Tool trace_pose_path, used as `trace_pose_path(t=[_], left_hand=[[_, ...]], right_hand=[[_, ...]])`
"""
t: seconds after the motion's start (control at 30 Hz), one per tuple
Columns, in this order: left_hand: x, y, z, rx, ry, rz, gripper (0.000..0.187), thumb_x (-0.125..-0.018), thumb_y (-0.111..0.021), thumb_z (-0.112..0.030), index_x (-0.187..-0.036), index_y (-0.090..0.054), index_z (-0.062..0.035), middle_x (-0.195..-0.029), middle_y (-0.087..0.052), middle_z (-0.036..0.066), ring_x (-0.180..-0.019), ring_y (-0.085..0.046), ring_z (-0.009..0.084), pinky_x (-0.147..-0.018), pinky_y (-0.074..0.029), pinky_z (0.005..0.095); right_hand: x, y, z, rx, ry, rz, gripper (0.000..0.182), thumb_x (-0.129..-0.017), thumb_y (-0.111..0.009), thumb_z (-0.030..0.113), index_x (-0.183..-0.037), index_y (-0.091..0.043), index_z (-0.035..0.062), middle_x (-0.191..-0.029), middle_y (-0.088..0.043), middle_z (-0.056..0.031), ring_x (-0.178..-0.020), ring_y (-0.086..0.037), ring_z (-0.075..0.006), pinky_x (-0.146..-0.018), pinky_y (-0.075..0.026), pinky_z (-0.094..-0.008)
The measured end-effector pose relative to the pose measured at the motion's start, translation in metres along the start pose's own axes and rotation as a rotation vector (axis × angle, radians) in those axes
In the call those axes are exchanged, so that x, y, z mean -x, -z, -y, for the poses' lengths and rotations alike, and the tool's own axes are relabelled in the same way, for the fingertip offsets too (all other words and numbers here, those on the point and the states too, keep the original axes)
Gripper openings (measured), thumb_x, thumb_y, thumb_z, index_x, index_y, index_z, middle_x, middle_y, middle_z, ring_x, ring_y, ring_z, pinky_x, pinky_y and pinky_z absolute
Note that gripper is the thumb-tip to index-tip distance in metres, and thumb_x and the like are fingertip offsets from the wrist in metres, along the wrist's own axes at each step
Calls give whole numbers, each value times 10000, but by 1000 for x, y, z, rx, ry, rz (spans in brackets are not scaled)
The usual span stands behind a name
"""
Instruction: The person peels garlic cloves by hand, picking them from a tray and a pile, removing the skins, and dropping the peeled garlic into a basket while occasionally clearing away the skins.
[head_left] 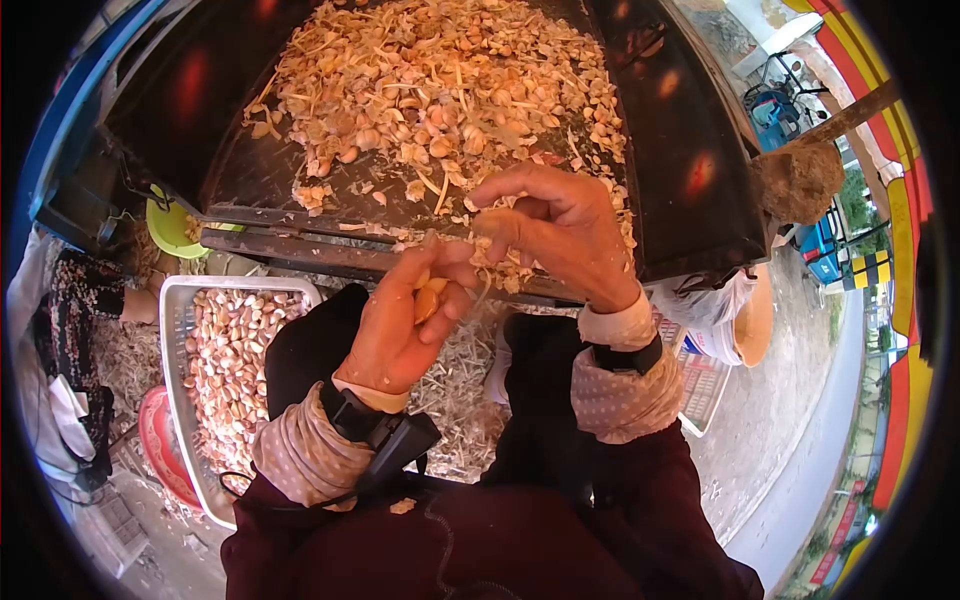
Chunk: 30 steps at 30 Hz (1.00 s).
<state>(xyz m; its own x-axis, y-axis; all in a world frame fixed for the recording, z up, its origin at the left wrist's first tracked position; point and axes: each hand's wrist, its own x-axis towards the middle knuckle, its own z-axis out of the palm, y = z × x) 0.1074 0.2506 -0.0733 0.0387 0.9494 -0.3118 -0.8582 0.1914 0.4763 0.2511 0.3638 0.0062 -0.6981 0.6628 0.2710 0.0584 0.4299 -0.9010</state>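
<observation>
My left hand (pixel 400 325) is curled around a garlic clove (pixel 427 300), thumb pressed on it. My right hand (pixel 560 230) hovers just above and right of it, fingertips pinched on a bit of papery skin near the clove. Both hands work at the near edge of a dark metal surface (pixel 250 170) heaped with a pile of unpeeled garlic cloves and skins (pixel 440 80). Dotted sleeves and dark wrist straps cover my forearms.
A white perforated tray (pixel 176 330) of peeled cloves lies at the lower left, a red basin (pixel 160 445) beside it. Husks litter the ground under my hands. A green bowl (pixel 170 228) sits left, another basket (pixel 705 385) right, with a road beyond.
</observation>
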Motion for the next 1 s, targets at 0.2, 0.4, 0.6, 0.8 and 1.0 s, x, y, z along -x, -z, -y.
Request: trace_pose_path(t=[0.2, 0.4, 0.6, 0.8, 1.0], left_hand=[[-5, -1, -4, -12, -46, -94, 308, -998, -508, -310, -1027, -595, -16, -843, -589, 68, -608, -495, 100, -379, -292, 178], [-5, -3, -11, -75, -85, -125, 289, -1002, -498, -288, -1023, -592, -16, -849, -593, 63, -618, -498, 93, -391, -290, 172], [-7, 0, -12, -99, -149, -106, 287, -996, -508, -255, -1109, -589, -4, -852, -596, 49, -617, -507, 85, -396, -294, 167], [-4, -14, -17, -321, -339, -132, 295, -947, -565, -148, -1217, -602, -35, -836, -611, 6, -622, -517, 47, -451, -316, 165], [-4, -22, -12, -558, -549, -100, 323, -920, -593, -59, -1239, -599, -13, -842, -611, -11, -600, -497, 34, -487, -356, 166]], right_hand=[[-86, 32, -114, 284, -241, -168, 190, -880, -639, 139, -986, -684, -12, -777, -683, -114, -584, -669, -165, -518, -505, -278], [-100, 1, -164, 887, 28, 14, 128, -802, -692, 129, -898, -695, 46, -778, -659, -143, -735, -641, -335, -683, -499, -422], [-93, 13, -159, 839, 89, 135, 134, -797, -719, 146, -893, -694, 55, -755, -671, -120, -673, -656, -296, -623, -505, -398], [-51, 18, -67, -363, -301, 142, 143, -902, -648, 106, -972, -639, -19, -724, -634, -22, -430, -541, -65, -357, -364, -179], [-19, -12, -55, -1021, -405, 224, 250, -913, -655, 133, -1094, -582, -25, -770, -652, -71, -484, -619, -106, -371, -479, -193]])
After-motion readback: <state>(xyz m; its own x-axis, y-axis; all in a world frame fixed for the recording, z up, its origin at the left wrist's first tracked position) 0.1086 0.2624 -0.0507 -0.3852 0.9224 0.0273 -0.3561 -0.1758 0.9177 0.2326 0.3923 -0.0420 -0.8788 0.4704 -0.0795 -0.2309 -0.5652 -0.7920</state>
